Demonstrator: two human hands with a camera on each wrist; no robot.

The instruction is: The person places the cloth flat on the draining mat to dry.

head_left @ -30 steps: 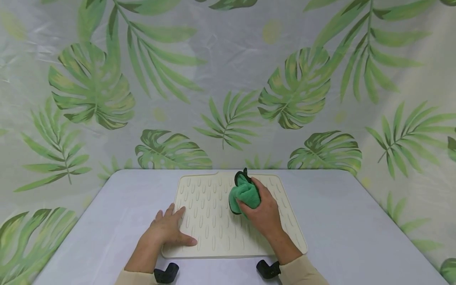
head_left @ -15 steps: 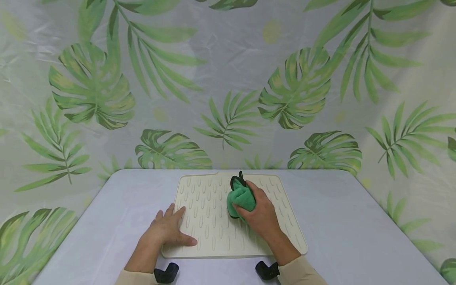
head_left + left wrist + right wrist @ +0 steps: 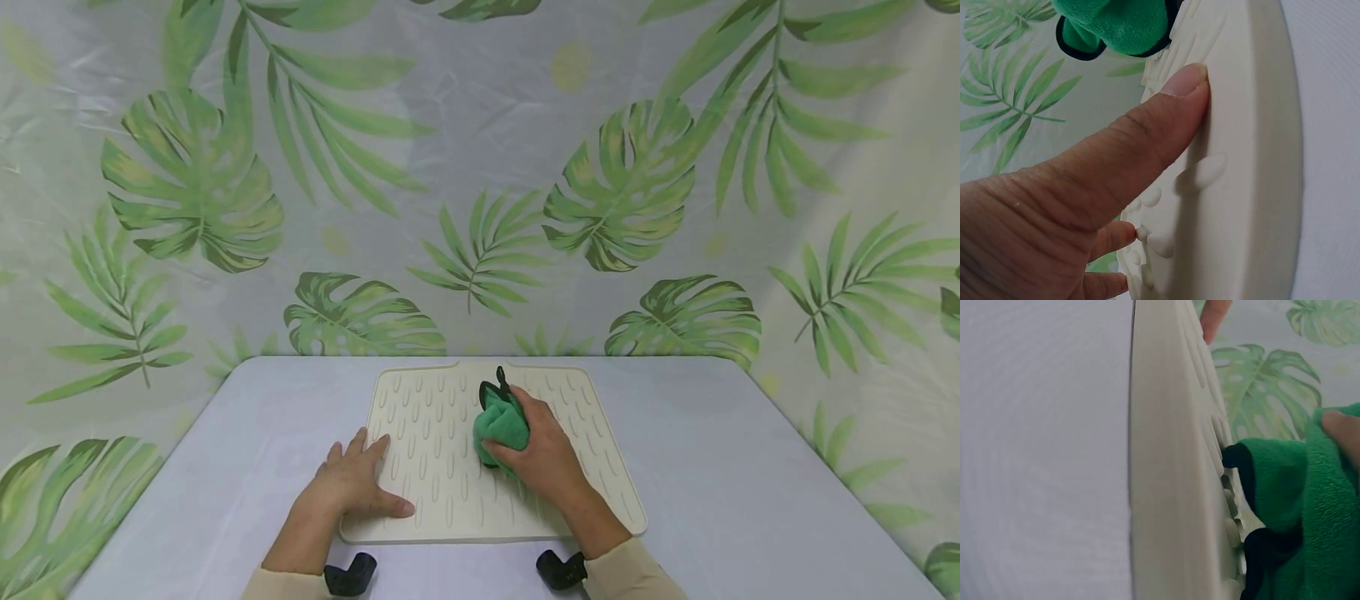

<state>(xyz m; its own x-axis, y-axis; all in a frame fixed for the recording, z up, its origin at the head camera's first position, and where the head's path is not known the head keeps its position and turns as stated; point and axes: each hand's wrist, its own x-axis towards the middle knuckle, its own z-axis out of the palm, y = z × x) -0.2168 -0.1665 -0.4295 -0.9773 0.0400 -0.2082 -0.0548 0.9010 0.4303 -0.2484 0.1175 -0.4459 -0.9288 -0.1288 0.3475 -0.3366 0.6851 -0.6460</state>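
Green cloth (image 3: 498, 425) in your right hand (image 3: 551, 454), over the cream mat (image 3: 480, 517); your left hand (image 3: 347, 483) well to its left.
Right hand is the nearer, curled round the bunched cloth; grip narrow, thumb across the near side. Bulk of cloth sits ahead and left of the right palm, on the side facing your left hand. Its longer axis, as bunched, runs roughly away from you, dark loop (image 3: 501, 375) at the far end, beyond the right fingertips. Left hand spread wide over the mat's left edge, grasping nothing, thumb pointing in toward the ground below the cloth. Ridged mat between the hands, flat on the surface (image 3: 712, 467). Judgement: the gap from cloth to mat matters most; dark edging (image 3: 1246, 465) meets the ridges in the right wrist view, but firm contact, can't tell.
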